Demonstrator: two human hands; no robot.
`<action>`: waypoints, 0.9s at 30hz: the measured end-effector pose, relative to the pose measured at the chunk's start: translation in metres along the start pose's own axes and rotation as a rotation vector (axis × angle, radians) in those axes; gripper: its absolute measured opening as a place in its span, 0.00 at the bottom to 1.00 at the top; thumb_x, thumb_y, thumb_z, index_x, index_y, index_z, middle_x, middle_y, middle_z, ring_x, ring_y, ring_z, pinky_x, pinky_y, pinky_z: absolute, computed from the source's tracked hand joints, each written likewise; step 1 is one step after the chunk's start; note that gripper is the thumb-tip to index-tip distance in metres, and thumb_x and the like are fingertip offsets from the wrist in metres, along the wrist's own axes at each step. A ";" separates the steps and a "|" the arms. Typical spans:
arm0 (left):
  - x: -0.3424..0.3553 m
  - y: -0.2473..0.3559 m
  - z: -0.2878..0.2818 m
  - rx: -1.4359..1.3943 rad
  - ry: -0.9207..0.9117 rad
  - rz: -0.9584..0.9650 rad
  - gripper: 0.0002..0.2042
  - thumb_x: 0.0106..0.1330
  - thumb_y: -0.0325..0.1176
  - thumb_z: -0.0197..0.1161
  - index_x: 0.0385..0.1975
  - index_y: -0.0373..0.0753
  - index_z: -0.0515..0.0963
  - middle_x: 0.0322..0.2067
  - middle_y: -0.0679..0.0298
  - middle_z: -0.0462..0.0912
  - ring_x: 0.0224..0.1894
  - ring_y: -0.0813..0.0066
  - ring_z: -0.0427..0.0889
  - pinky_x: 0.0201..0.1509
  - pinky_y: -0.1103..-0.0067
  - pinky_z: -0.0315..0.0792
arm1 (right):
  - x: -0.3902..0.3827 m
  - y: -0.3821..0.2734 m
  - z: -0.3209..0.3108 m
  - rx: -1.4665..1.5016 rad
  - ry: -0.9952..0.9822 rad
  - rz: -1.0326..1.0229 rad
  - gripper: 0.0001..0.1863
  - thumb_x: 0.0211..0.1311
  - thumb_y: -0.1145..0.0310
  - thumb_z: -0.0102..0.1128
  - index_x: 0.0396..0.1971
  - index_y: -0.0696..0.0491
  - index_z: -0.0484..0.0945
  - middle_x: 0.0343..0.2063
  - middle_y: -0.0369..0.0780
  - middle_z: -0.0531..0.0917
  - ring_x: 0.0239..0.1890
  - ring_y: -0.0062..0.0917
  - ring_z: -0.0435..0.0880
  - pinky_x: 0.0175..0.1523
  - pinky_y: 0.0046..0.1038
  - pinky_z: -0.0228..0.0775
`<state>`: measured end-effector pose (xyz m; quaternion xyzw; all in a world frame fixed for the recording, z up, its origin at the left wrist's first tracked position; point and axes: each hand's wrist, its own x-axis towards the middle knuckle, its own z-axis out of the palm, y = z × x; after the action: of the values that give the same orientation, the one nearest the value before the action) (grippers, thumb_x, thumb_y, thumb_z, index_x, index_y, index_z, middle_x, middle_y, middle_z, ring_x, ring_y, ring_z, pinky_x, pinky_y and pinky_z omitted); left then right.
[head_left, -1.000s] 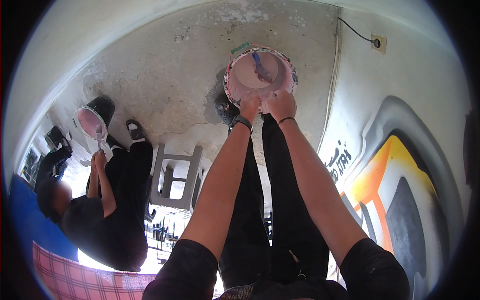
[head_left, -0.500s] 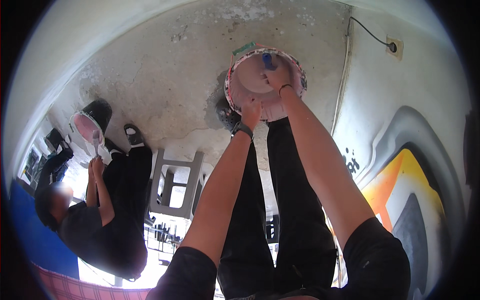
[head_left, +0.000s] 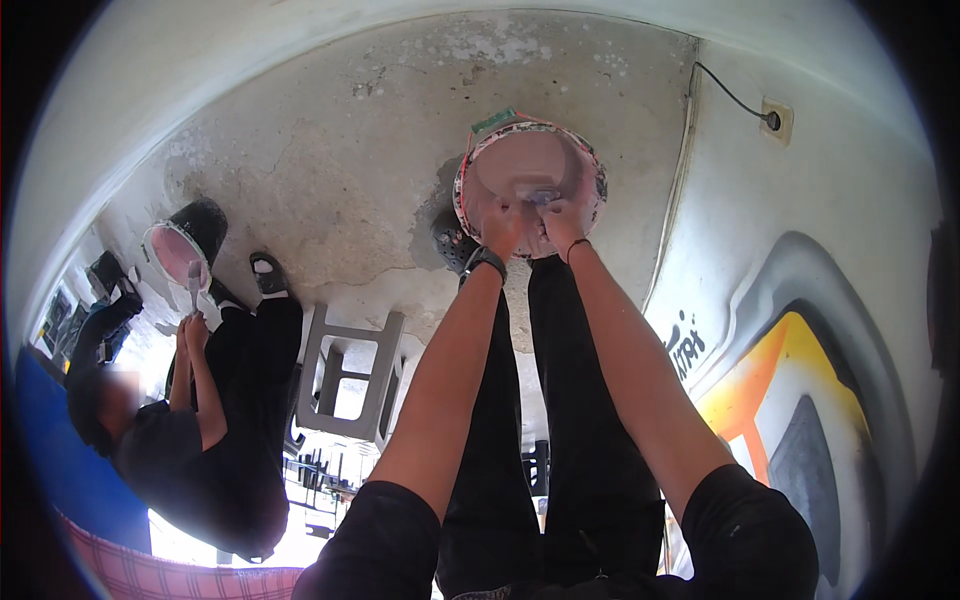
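My two hands meet over the near part of a round bucket with a pale pink inside and a paint-spotted rim. My right hand is closed on a blue-handled tool, blurred by motion, so its exact kind is unclear. Beside it, on the left, my left hand has its fingers curled; what they hold, if anything, is hidden in the blur. A red cord and a green strip show at the bucket's far left rim. A dark watch is on my left wrist, a thin band on my right.
At the left a person in dark clothes holds a flat-ended tool at a dark bucket with a pink inside. A grey stool stands between us. A cable runs to a wall socket at the right, above a painted wall.
My right hand has drawn the blue-handled tool from the bucket's far side back toward me, close beside my left hand. The bucket shows slightly lower in view.
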<state>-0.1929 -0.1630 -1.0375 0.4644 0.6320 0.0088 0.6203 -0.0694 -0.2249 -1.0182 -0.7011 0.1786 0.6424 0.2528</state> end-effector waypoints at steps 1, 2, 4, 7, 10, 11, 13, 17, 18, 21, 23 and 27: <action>-0.003 0.017 0.032 -0.041 -0.033 0.018 0.15 0.62 0.40 0.58 0.33 0.31 0.78 0.26 0.47 0.81 0.32 0.51 0.82 0.37 0.65 0.74 | 0.021 0.016 -0.032 -0.237 0.308 -0.335 0.04 0.63 0.70 0.53 0.31 0.55 0.73 0.28 0.41 0.77 0.26 0.24 0.79 0.25 0.26 0.73; -0.006 0.026 0.049 0.042 -0.008 0.187 0.15 0.62 0.40 0.58 0.33 0.31 0.78 0.28 0.45 0.81 0.34 0.49 0.82 0.38 0.64 0.74 | 0.030 0.023 -0.050 -0.468 0.587 -0.660 0.05 0.63 0.70 0.50 0.30 0.54 0.74 0.24 0.40 0.76 0.27 0.23 0.79 0.21 0.26 0.70; -0.004 0.006 0.016 0.220 0.067 0.341 0.15 0.62 0.39 0.57 0.32 0.30 0.78 0.29 0.44 0.81 0.36 0.47 0.82 0.40 0.63 0.74 | 0.021 0.013 -0.033 -0.027 0.189 -0.192 0.05 0.63 0.70 0.52 0.30 0.54 0.73 0.24 0.40 0.76 0.27 0.23 0.79 0.20 0.26 0.68; -0.022 -0.009 -0.015 0.260 0.036 0.321 0.13 0.62 0.38 0.57 0.32 0.31 0.78 0.30 0.45 0.82 0.36 0.48 0.83 0.40 0.63 0.74 | -0.008 -0.008 -0.002 0.218 -0.128 0.227 0.06 0.61 0.69 0.53 0.28 0.55 0.72 0.24 0.39 0.76 0.25 0.24 0.77 0.20 0.27 0.66; -0.026 0.018 0.007 0.182 -0.036 0.398 0.05 0.62 0.27 0.56 0.30 0.32 0.76 0.31 0.54 0.76 0.33 0.58 0.78 0.35 0.68 0.72 | 0.006 -0.014 -0.042 -0.543 0.208 -0.313 0.09 0.59 0.66 0.54 0.26 0.57 0.74 0.22 0.40 0.76 0.22 0.27 0.76 0.21 0.29 0.68; -0.030 0.024 0.014 0.170 -0.056 0.395 0.05 0.62 0.27 0.56 0.30 0.32 0.76 0.31 0.54 0.76 0.33 0.58 0.78 0.35 0.68 0.72 | 0.011 -0.003 -0.060 -1.169 0.426 -0.728 0.11 0.57 0.65 0.55 0.24 0.59 0.76 0.21 0.42 0.77 0.23 0.30 0.78 0.22 0.31 0.70; -0.025 0.031 0.002 0.173 -0.010 0.574 0.05 0.62 0.28 0.56 0.29 0.33 0.76 0.29 0.57 0.77 0.29 0.61 0.78 0.33 0.71 0.72 | 0.006 -0.019 -0.047 -0.576 0.281 -0.329 0.13 0.56 0.65 0.55 0.24 0.61 0.77 0.22 0.45 0.79 0.24 0.32 0.81 0.25 0.33 0.73; -0.023 0.030 -0.021 0.132 -0.084 0.386 0.12 0.64 0.37 0.57 0.32 0.32 0.76 0.26 0.49 0.80 0.32 0.53 0.82 0.38 0.65 0.72 | -0.013 -0.045 -0.030 -0.348 0.289 -0.151 0.15 0.51 0.67 0.54 0.25 0.67 0.80 0.23 0.52 0.84 0.27 0.39 0.87 0.34 0.37 0.79; -0.027 0.032 -0.021 0.081 -0.098 0.270 0.12 0.64 0.36 0.56 0.31 0.32 0.76 0.25 0.49 0.80 0.31 0.54 0.82 0.37 0.66 0.72 | -0.018 -0.046 -0.033 -0.346 0.298 -0.152 0.15 0.51 0.67 0.54 0.25 0.67 0.80 0.23 0.52 0.84 0.27 0.39 0.87 0.34 0.37 0.79; -0.030 0.028 -0.037 0.060 -0.085 0.138 0.12 0.64 0.36 0.56 0.30 0.32 0.75 0.24 0.50 0.80 0.31 0.56 0.82 0.36 0.67 0.72 | -0.036 -0.057 -0.014 -0.871 0.616 -0.584 0.15 0.50 0.68 0.53 0.25 0.68 0.80 0.21 0.52 0.83 0.24 0.37 0.86 0.31 0.37 0.78; -0.033 0.023 -0.047 0.075 -0.068 0.112 0.12 0.64 0.36 0.56 0.30 0.31 0.75 0.24 0.50 0.80 0.31 0.56 0.82 0.36 0.67 0.72 | -0.047 -0.064 -0.007 -0.302 0.190 -0.157 0.15 0.50 0.68 0.54 0.26 0.66 0.81 0.25 0.55 0.84 0.31 0.42 0.87 0.36 0.40 0.79; -0.046 0.023 -0.026 0.107 -0.073 0.340 0.11 0.64 0.33 0.57 0.27 0.28 0.72 0.20 0.57 0.77 0.22 0.67 0.77 0.29 0.70 0.70 | -0.023 -0.024 -0.034 -1.130 0.351 -0.511 0.15 0.52 0.66 0.55 0.28 0.65 0.81 0.29 0.56 0.84 0.35 0.46 0.86 0.39 0.43 0.78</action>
<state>-0.2098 -0.1627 -0.9819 0.5970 0.5210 0.0632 0.6067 -0.0304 -0.2270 -0.9912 -0.8412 -0.3211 0.4330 -0.0434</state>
